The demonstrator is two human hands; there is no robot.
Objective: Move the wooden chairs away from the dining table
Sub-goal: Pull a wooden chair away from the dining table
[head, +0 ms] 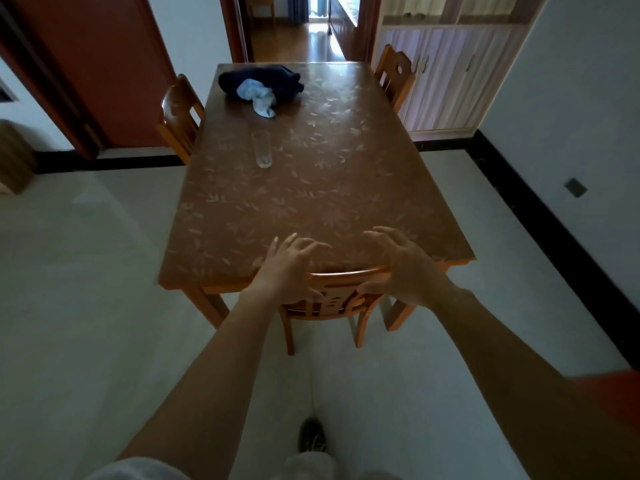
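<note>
A wooden dining table [311, 202] with a leaf-patterned brown top fills the middle. A wooden chair [346, 277] is pushed in at its near end, only the backrest and rear legs showing. My left hand [287, 268] and my right hand [405, 268] reach over the two ends of the backrest's top rail. On both, the fingers are spread above the rail and the thumb sits below it, not closed on it. A second chair [178, 112] stands at the table's far left side, and a third chair [394, 74] at the far right.
On the table stand a clear glass [263, 148] and a dark bundle of cloth [263, 79] with a pale cloth on it. A cabinet [450, 81] is at the back right, a red-brown door [104, 64] at the left. Pale floor lies on both sides; my foot [311, 436] is behind the chair.
</note>
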